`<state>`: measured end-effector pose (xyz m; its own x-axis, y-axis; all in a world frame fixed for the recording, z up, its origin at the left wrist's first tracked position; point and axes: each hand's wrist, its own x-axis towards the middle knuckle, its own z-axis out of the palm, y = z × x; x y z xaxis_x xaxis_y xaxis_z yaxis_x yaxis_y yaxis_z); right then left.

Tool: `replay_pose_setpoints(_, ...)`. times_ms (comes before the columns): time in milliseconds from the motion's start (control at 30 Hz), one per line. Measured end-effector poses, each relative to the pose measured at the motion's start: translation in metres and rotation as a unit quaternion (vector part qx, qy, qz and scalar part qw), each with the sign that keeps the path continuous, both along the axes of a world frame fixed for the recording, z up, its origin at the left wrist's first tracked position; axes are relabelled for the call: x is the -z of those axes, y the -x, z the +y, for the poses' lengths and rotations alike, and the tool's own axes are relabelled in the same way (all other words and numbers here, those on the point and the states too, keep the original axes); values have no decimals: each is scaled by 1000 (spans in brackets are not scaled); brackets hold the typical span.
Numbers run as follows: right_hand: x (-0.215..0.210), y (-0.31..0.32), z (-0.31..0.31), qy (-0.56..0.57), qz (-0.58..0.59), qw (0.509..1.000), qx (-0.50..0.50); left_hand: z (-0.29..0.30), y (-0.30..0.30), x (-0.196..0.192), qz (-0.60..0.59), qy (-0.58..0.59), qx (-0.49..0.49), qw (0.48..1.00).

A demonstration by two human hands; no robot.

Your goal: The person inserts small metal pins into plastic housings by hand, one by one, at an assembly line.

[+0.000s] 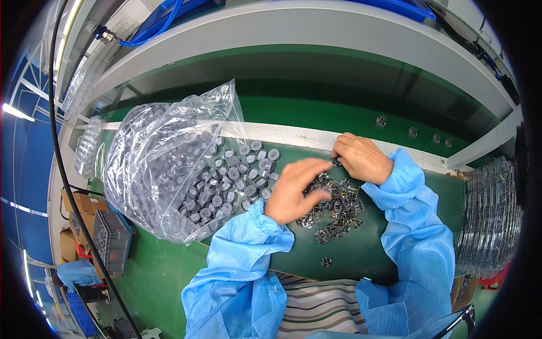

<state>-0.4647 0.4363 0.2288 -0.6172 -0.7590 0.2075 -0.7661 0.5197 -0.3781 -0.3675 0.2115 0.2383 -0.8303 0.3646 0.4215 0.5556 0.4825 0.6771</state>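
Note:
My left hand [296,189] hovers palm down over a heap of small black parts with metal pins [337,212] on the green work surface [350,248], its fingers curled onto the heap. My right hand [361,157] is just beyond that heap near the white strip, pinching one small dark part [336,162] between fingertips. To the left lies a clear plastic bag [164,164] spilling several grey round parts [243,175] onto the green surface. Both forearms wear light blue sleeves.
A white strip [293,134] borders a green conveyor belt [350,116] carrying a few small parts [381,120]. Stacked clear trays [488,220] stand at the right. A grey crate [113,240] and cardboard boxes [76,203] sit low at the left. One stray part [326,261] lies near me.

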Motion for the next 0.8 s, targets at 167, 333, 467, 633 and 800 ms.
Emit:
replay_pose_setpoints(167,-1,-1,-6,12,-4,1000,11,-37,18,23,86,173,-310,931)
replay_pose_setpoints(333,8,4,-5,-3,-16,998,66,-50,20,36,83,248,-329,907)
replay_pose_setpoints(467,9,7,-5,17,-53,995,85,-48,19,30,73,276,-325,902)
replay_pose_setpoints(633,8,4,-10,119,-95,985,86,-39,21,19,30,105,-292,950)
replay_pose_setpoints(800,-13,-13,-21,228,-200,953,6,-36,18,21,-169,-380,-89,905)
